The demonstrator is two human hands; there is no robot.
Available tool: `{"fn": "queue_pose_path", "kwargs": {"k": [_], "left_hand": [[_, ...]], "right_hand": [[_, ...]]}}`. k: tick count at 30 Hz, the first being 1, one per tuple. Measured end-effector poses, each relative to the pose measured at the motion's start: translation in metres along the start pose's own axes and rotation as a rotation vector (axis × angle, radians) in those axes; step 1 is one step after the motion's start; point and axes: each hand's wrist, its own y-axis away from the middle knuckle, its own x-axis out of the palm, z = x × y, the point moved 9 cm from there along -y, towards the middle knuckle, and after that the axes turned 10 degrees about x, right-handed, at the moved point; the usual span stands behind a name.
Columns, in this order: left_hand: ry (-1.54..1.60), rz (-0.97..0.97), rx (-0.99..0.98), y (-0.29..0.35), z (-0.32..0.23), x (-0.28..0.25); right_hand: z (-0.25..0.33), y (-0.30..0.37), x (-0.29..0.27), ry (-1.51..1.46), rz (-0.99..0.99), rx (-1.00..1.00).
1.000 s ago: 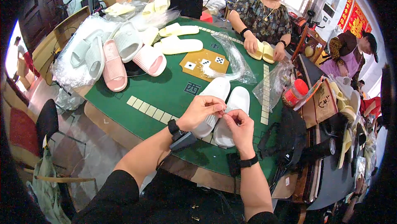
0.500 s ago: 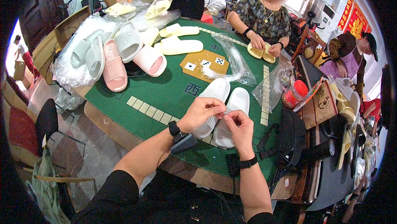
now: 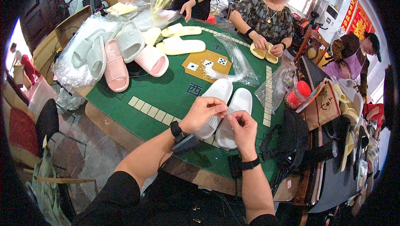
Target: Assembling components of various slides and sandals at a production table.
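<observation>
My left hand [image 3: 202,114] and my right hand [image 3: 243,132] are held close together over a pair of white slide slippers. Each has thumb and forefinger pinched; whatever lies between the fingertips is too small to make out. The left white slipper [image 3: 220,89] and the right white slipper [image 3: 241,100] lie side by side on the green table mat [image 3: 166,90], toes away from me. My fingers hide part of their middles. Beyond them is a clear plastic bag [image 3: 243,65] holding fine white pieces.
Grey slippers [image 3: 130,42], pink slippers [image 3: 116,69] and pale yellow slippers [image 3: 181,45] lie at the far left. A red-lidded jar [image 3: 298,94] and a black bag [image 3: 289,136] are at the right. Across the table, a person handles yellow slippers [image 3: 264,53]; another holds bagged ones.
My fingertips have drawn slightly apart. At the back, the standing person's one hand has lowered toward the table while the other lifts a bag with yellow slippers.
</observation>
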Motion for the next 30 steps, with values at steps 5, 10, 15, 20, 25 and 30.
{"fn": "queue_pose_path", "kwargs": {"k": [5, 10, 15, 20, 25, 30], "left_hand": [[0.065, -0.047, -0.037, 0.0005, 0.0007, -0.0021], [0.032, -0.009, -0.025, 0.0012, -0.0018, 0.0014], [0.017, -0.016, -0.026, 0.0014, -0.0011, 0.0018], [0.025, -0.027, -0.024, 0.0011, 0.0010, -0.0001], [0.041, 0.008, -0.001, 0.0012, 0.0002, 0.0037], [0.019, -0.052, -0.030, 0.0018, 0.0015, -0.0026]], "right_hand": [[0.0023, 0.0003, 0.0032, 0.015, 0.023, -0.018], [0.0037, 0.0013, 0.0046, 0.015, 0.038, -0.027], [-0.0004, -0.0001, 0.0041, 0.005, 0.023, -0.008], [-0.0012, -0.0008, 0.0037, 0.004, 0.030, -0.007], [0.0012, 0.0000, 0.0026, -0.013, 0.031, -0.018], [0.0025, 0.0003, 0.0015, -0.032, 0.022, -0.020]]}}
